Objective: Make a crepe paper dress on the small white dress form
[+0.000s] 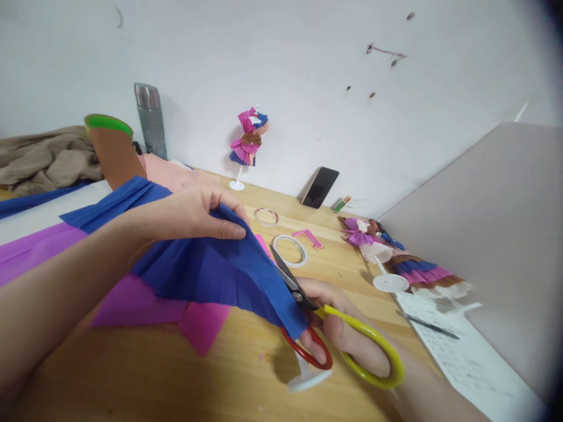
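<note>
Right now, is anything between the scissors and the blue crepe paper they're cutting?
Nothing visible. The scissors in the right hand already meet the edge of the blue crepe paper, blades at its right side. The left hand pinches the paper further up, apart from the blades. The tape rings lie behind.
</note>
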Demonstrator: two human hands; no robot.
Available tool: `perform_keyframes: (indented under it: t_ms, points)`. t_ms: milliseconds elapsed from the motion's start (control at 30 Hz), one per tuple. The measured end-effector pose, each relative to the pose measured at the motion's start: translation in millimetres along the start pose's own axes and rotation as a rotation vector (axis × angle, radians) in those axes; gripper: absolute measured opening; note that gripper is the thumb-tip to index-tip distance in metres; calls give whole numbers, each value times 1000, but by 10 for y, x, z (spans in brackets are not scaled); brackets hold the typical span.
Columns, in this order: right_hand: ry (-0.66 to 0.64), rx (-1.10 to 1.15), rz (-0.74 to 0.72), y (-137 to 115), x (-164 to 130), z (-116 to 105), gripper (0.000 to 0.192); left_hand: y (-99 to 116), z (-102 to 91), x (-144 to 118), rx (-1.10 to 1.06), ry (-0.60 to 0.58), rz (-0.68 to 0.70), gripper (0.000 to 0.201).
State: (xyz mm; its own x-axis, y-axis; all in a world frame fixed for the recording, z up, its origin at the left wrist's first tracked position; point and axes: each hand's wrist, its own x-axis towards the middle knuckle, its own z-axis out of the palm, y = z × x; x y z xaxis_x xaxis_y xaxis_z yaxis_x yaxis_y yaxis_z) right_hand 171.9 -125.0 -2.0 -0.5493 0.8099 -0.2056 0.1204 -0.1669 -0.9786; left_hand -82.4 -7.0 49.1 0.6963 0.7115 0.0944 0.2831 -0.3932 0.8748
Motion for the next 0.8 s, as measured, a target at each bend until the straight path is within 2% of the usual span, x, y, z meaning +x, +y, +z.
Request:
perform_keyframes:
  t_ms: [167,367,567,800]
  points:
    - [56,-48,-19,-44,-12,33,59,10,56,12,-42,-26,20,8]
    - [-12,-68,-131,57,-7,-8,54,28,81,19,-118,-52,-14,11]
    - [39,-13,-112,107,-2,-6,55,9,81,27,-122,-35,30,10]
    - [84,-44,-107,123,-14,5,55,-34,77,43,-174,-55,20,9]
